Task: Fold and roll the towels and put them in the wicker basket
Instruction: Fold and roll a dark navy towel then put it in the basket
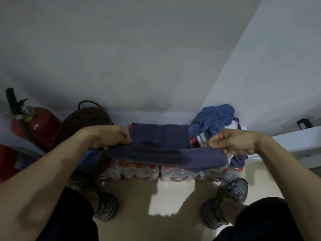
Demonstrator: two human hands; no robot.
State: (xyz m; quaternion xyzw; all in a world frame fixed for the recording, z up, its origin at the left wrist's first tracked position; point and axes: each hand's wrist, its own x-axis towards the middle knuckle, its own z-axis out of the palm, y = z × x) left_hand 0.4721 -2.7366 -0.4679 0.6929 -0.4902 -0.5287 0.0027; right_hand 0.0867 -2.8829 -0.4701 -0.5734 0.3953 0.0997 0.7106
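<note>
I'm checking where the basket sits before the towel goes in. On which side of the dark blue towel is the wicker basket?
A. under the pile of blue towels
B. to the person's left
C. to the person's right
B: the wicker basket stands behind the left hand, beside the fire extinguisher, left of the dark blue towel.

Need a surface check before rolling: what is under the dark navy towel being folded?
Under the dark navy towel, held by the left hand and right hand, sit shrink-wrapped packs of red-capped bottles. The pack tops beneath the cloth are covered.
</note>
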